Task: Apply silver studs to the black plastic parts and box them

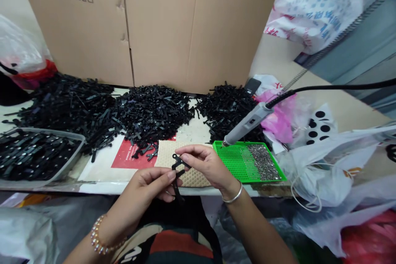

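Observation:
My left hand is closed on a long black plastic strip that hangs down below the fingers. My right hand pinches a flat black plastic piece with a round hole at its end. The two black parts meet between my fingertips; whether they are joined I cannot tell. Beneath my hands lies a tan dimpled mat. Just right of my right hand is a green perforated tray with many small metal fasteners at its right side. A grey electric screwdriver hangs above the tray with its tip near the left end.
Heaps of black plastic parts run along the back of the table. At left stands a clear plastic tub of black parts. A tall cardboard box blocks the back. Plastic bags crowd the right side.

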`<action>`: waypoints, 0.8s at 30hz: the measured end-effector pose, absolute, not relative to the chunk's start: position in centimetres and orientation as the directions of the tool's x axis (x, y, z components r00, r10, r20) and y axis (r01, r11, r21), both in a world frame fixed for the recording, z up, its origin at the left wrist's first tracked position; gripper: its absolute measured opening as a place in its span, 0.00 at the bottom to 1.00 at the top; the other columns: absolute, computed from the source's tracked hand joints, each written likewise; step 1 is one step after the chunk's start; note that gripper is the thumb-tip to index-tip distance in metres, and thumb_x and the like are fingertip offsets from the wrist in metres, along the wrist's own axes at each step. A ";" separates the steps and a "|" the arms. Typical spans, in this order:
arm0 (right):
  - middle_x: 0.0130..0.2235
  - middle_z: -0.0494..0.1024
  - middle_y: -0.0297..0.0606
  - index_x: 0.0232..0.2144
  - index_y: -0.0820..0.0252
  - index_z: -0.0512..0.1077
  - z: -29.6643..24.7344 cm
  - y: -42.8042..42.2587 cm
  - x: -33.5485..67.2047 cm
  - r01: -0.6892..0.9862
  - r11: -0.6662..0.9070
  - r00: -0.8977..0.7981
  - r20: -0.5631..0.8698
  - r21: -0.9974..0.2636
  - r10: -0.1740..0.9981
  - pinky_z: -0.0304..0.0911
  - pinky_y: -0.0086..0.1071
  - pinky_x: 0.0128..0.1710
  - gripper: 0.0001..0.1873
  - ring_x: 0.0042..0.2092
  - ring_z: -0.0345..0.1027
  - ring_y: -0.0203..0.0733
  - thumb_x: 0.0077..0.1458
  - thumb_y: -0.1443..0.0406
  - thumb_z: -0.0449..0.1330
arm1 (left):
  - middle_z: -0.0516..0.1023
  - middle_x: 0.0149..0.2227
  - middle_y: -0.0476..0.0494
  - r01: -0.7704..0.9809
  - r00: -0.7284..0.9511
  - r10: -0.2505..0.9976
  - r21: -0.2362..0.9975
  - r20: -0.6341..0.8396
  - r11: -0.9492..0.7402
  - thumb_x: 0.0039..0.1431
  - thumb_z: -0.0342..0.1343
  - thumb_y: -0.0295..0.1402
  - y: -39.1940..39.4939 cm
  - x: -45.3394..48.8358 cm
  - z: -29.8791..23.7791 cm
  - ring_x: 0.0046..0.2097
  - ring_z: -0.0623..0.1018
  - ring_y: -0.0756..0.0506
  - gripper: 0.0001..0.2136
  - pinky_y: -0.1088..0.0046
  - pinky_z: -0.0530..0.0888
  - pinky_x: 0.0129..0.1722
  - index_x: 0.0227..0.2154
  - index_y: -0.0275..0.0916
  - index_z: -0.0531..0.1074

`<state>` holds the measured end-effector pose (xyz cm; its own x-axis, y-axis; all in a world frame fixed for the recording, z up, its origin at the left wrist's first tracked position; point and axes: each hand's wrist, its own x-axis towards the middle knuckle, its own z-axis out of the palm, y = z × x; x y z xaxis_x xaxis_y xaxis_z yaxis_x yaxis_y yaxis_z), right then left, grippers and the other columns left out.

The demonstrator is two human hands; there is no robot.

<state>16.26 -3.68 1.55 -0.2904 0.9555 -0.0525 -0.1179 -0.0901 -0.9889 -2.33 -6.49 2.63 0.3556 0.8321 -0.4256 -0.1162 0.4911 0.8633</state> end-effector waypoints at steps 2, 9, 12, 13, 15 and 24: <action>0.32 0.78 0.33 0.36 0.57 0.79 1.6 -3.7 16.2 -0.134 -0.106 -0.297 -0.062 -0.985 0.953 0.67 0.25 0.30 0.09 0.29 0.67 0.29 0.50 0.61 0.65 | 0.80 0.27 0.42 -0.130 0.388 0.814 0.849 -0.432 0.512 0.47 0.65 0.42 -6.5 -2.3 2.6 0.26 0.74 0.50 0.12 0.78 0.71 0.28 0.26 0.37 0.81; 0.33 0.77 0.33 0.35 0.57 0.79 1.5 -3.7 16.1 -0.206 -0.158 -0.309 -0.089 -0.966 0.947 0.67 0.25 0.32 0.08 0.29 0.66 0.29 0.51 0.61 0.65 | 0.81 0.29 0.41 -0.133 0.415 0.792 0.832 -0.447 0.539 0.48 0.65 0.41 -6.4 -2.5 2.2 0.26 0.74 0.51 0.11 0.78 0.72 0.28 0.26 0.37 0.80; 0.32 0.77 0.33 0.35 0.57 0.79 1.5 -3.6 16.1 -0.206 -0.177 -0.324 -0.103 -0.962 0.940 0.66 0.24 0.32 0.08 0.29 0.66 0.28 0.51 0.62 0.65 | 0.81 0.30 0.41 -0.138 0.411 0.787 0.822 -0.460 0.552 0.48 0.65 0.40 -6.2 -2.6 2.2 0.26 0.74 0.51 0.12 0.77 0.73 0.28 0.32 0.37 0.80; 0.32 0.77 0.33 0.35 0.57 0.79 1.5 -3.6 16.1 -0.205 -0.182 -0.327 -0.108 -0.962 0.939 0.66 0.24 0.32 0.08 0.29 0.66 0.28 0.51 0.62 0.65 | 0.81 0.30 0.41 -0.136 0.404 0.790 0.823 -0.462 0.551 0.47 0.65 0.40 -6.2 -2.6 2.2 0.26 0.74 0.51 0.13 0.77 0.73 0.28 0.33 0.37 0.80; 0.32 0.77 0.33 0.35 0.58 0.79 1.6 -3.4 16.0 -0.195 -0.189 -0.331 -0.117 -0.962 0.936 0.66 0.25 0.31 0.09 0.29 0.66 0.29 0.51 0.61 0.65 | 0.80 0.27 0.43 -0.126 0.371 0.808 0.837 -0.458 0.532 0.47 0.66 0.40 -6.0 -2.5 2.2 0.25 0.74 0.51 0.12 0.78 0.72 0.27 0.31 0.37 0.80; 0.35 0.79 0.35 0.36 0.58 0.79 2.0 -2.8 16.7 -0.110 -0.179 -0.355 -0.130 -0.978 0.926 0.69 0.30 0.39 0.11 0.34 0.71 0.33 0.48 0.61 0.67 | 0.78 0.25 0.44 -0.085 0.316 0.842 0.870 -0.438 0.485 0.44 0.66 0.41 -5.2 -2.3 2.1 0.24 0.71 0.51 0.12 0.78 0.70 0.25 0.27 0.37 0.80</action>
